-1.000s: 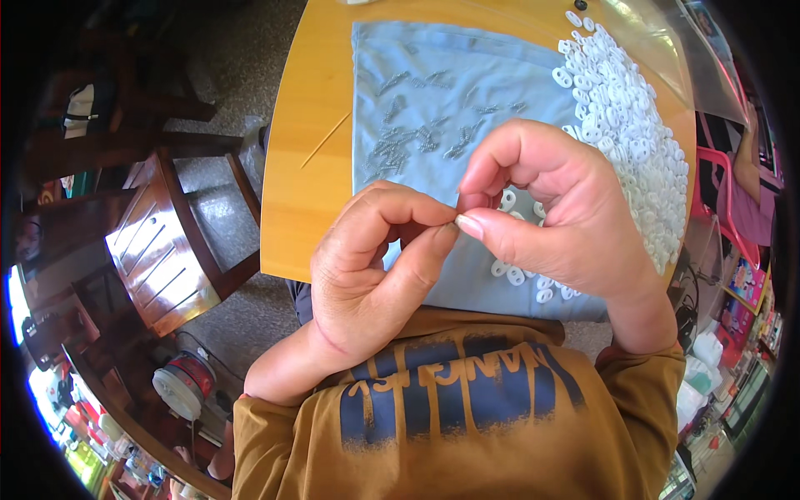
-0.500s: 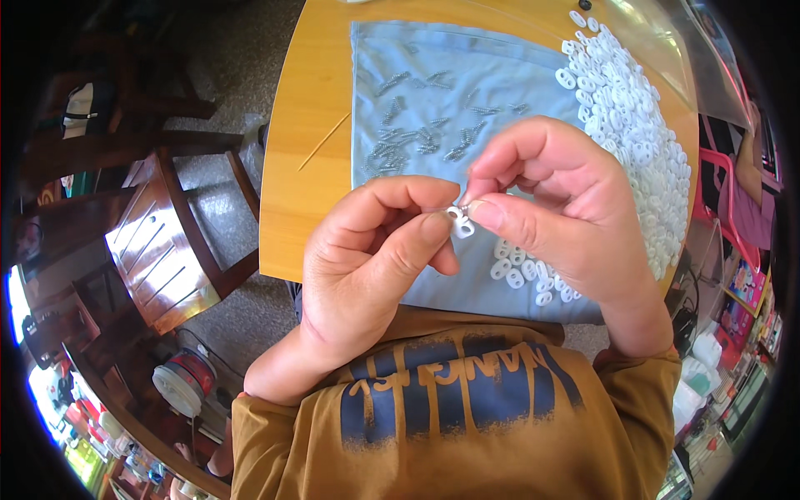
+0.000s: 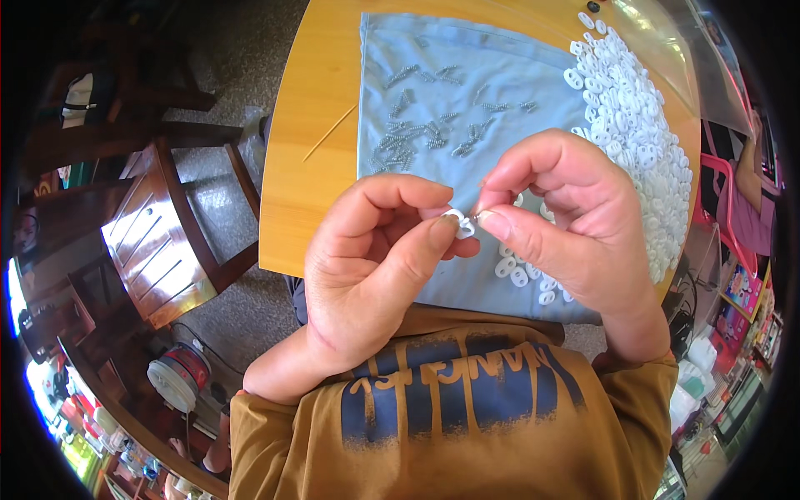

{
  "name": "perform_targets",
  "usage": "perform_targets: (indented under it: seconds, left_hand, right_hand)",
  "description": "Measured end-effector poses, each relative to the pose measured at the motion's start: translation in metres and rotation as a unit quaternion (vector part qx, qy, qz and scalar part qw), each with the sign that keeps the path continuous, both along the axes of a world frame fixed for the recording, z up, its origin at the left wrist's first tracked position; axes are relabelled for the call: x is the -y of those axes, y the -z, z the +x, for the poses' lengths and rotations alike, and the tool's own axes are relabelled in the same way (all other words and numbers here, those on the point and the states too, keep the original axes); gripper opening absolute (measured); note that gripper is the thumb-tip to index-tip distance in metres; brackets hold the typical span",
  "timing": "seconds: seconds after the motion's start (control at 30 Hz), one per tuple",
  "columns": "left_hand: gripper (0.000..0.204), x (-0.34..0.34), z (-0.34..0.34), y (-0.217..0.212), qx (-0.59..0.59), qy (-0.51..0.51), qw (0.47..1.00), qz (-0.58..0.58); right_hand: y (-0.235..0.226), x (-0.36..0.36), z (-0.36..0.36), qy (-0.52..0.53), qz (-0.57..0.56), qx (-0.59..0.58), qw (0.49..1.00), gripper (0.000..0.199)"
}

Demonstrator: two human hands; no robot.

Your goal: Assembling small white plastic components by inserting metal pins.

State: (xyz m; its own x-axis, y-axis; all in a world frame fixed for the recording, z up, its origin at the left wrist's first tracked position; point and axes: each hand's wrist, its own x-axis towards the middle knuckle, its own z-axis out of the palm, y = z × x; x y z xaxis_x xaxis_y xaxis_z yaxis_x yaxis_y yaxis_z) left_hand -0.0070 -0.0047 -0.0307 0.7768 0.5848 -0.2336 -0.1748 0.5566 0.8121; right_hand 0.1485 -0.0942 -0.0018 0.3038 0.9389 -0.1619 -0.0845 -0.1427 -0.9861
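My left hand pinches a small white plastic piece between thumb and fingers. My right hand meets it from the right, its thumb and forefinger closed on a tiny metal spring pressed against that piece. Both hands hover over the near edge of a light blue cloth spread on a wooden table. Several small metal springs lie scattered on the cloth. A big heap of white plastic pieces covers the cloth's right side, and a few finished-looking white pieces lie under my right hand.
A thin wooden stick lies on the bare table left of the cloth. A wooden chair stands to the left on the floor. A clear plastic bag sits at the table's far right. A person in pink is at the right edge.
My hands stayed pressed together over the cloth's near edge; the white piece now shows between my left fingers, with the right fingertips working at it.
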Motion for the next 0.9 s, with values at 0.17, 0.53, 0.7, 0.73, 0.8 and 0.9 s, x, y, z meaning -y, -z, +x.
perform_targets:
  seconds: [0.17,0.53,0.7,0.73,0.8,0.9]
  left_hand:
    - [0.020,0.0009,-0.0005,0.0018,0.028,0.007,1.000,-0.011]
    - [0.017,-0.0002,-0.0032,0.0027,-0.002,0.030,1.000,0.000]
    - [0.018,-0.0032,-0.0045,0.0002,-0.040,0.050,0.997,0.042]
    - [0.018,-0.0035,-0.0046,0.0004,-0.042,0.055,0.996,0.052]
    - [0.018,-0.0041,-0.0053,0.0008,-0.043,0.061,0.994,0.076]
    - [0.018,-0.0030,-0.0061,0.0020,-0.046,0.064,0.988,0.135]
  right_hand:
    - [-0.0005,0.0012,0.0003,-0.011,0.001,0.028,1.000,0.019]
    - [-0.0070,0.0003,0.0009,-0.052,0.049,0.210,0.975,0.017]
    - [-0.0052,-0.0019,0.0017,-0.077,0.082,0.337,0.935,0.019]
    - [-0.0041,-0.0020,0.0017,-0.082,0.094,0.357,0.926,0.019]
    - [-0.0019,-0.0026,0.0004,-0.081,0.111,0.356,0.924,0.020]
    - [-0.0034,-0.0028,-0.0007,-0.084,0.116,0.358,0.922,0.020]
